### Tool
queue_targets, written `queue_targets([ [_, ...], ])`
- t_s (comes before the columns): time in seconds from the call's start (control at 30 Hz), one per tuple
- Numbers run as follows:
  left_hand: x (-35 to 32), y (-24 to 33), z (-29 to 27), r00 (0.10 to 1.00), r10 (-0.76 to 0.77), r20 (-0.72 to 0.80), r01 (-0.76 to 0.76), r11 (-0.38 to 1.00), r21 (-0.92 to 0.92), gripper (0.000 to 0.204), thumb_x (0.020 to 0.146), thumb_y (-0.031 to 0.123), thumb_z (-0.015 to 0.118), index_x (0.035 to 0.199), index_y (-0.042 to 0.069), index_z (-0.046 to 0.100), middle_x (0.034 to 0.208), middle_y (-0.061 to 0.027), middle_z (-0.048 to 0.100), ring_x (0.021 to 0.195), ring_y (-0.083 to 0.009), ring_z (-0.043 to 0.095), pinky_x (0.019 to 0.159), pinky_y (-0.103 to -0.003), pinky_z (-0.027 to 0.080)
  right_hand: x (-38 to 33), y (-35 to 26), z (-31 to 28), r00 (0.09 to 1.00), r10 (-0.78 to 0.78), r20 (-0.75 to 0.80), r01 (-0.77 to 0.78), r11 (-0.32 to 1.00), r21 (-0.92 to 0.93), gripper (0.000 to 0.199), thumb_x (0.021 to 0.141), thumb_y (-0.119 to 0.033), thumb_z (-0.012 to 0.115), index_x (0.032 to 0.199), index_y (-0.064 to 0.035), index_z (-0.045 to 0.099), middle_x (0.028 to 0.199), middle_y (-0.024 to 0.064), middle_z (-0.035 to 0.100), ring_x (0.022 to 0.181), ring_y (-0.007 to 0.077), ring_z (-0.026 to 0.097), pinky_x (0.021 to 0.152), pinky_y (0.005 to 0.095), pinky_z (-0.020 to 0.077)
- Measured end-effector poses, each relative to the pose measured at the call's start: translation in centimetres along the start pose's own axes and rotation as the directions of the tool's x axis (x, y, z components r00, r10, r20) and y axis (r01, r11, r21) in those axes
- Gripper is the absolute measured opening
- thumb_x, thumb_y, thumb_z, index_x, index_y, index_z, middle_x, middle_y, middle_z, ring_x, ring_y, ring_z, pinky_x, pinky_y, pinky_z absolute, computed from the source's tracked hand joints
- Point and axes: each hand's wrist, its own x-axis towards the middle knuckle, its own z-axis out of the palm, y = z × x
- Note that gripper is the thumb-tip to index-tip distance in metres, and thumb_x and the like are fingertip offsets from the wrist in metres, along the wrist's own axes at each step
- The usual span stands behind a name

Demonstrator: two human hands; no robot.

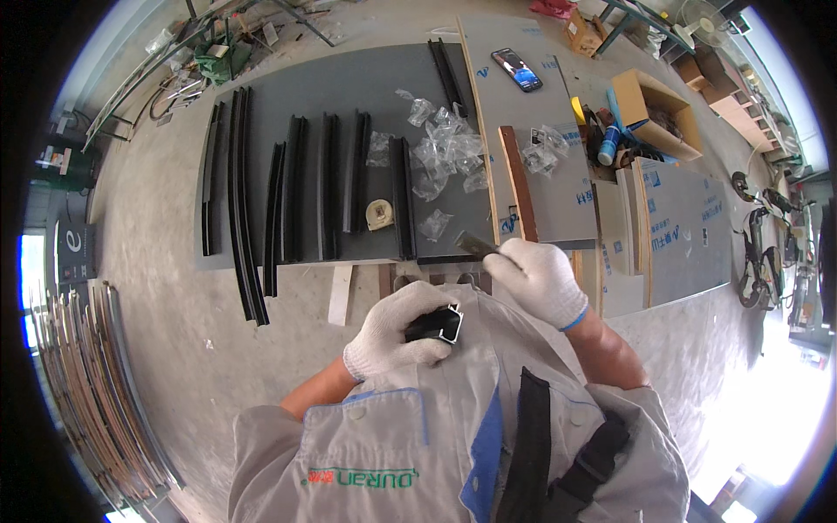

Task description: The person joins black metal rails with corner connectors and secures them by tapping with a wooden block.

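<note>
Left hand [397, 329] is closed round a black profile [427, 327] before the torso [449, 418], its end exposed; a flat tool [473, 244] is gripped by the right hand [538, 281] near the bench [340, 78] edge. The profile is best held rigid, its rim left uncovered.

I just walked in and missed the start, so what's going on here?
A person in white gloves is handling a short black profile. The left hand grips the profile close to the chest, its open end showing a bright edge. The right hand holds a flat, dark tool, apart from the profile. On the grey table, more black lengths lie roughly side by side, with a tape measure and clear plastic bags among them.
</note>
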Motion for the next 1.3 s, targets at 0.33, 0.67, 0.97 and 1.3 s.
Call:
queue_targets([
  [0.33, 0.6, 1.9, 0.5, 0.959, 0.073, -0.274, -0.008, 0.972, 0.233, 0.054, 0.070, 0.016, 0.093, 0.116, 0.001, 0.070, 0.104, -0.0145, 0.069, 0.095, -0.0312, 0.070, 0.084, -0.041, 0.058, -2.8, -2.2, -1.4, 0.970, -0.238, 0.042, 0.239, 0.971, -0.018, 0.025, 0.096, -0.022, 0.072, 0.079, -0.0036, 0.067, 0.073, 0.0181, 0.064, 0.067, 0.0400, 0.066, 0.058, 0.0459, 0.0511],
  [0.67, 0.1, 1.8, 1.3, 0.945, 0.149, -0.289, -0.043, 0.938, 0.343, 0.051, 0.067, 0.010, 0.096, 0.109, 0.004, 0.068, 0.103, -0.0141, 0.069, 0.094, -0.0341, 0.070, 0.081, -0.042, 0.059, -3.6, -3.2, -2.5, 0.898, -0.422, 0.121, 0.439, 0.868, -0.232, 0.022, 0.094, -0.026, 0.074, 0.081, -0.0083, 0.069, 0.070, 0.0126, 0.063, 0.064, 0.0342, 0.067, 0.058, 0.0442, 0.0517],
  [0.97, 0.0, 2.2, 1.4, 0.948, 0.110, -0.298, -0.004, 0.942, 0.336, 0.047, 0.067, 0.012, 0.095, 0.104, 0.004, 0.068, 0.099, -0.0127, 0.067, 0.091, -0.0334, 0.069, 0.080, -0.042, 0.057, -3.6, -2.8, -2.2, 0.928, -0.356, 0.106, 0.368, 0.921, -0.130, 0.029, 0.096, -0.027, 0.072, 0.077, -0.0068, 0.064, 0.070, 0.0139, 0.063, 0.065, 0.0357, 0.067, 0.059, 0.0454, 0.0518],
  [1.3, 0.1, 0.8, 1.6, 0.940, 0.164, -0.298, -0.030, 0.912, 0.409, 0.043, 0.066, 0.011, 0.096, 0.100, 0.007, 0.069, 0.094, -0.0106, 0.069, 0.084, -0.0302, 0.071, 0.075, -0.039, 0.058, -3.7, -2.8, -1.6, 0.955, -0.283, -0.084, 0.234, 0.901, -0.366, 0.024, 0.094, -0.024, 0.072, 0.079, -0.0072, 0.066, 0.074, 0.0145, 0.066, 0.068, 0.0381, 0.068, 0.060, 0.0482, 0.0523],
])
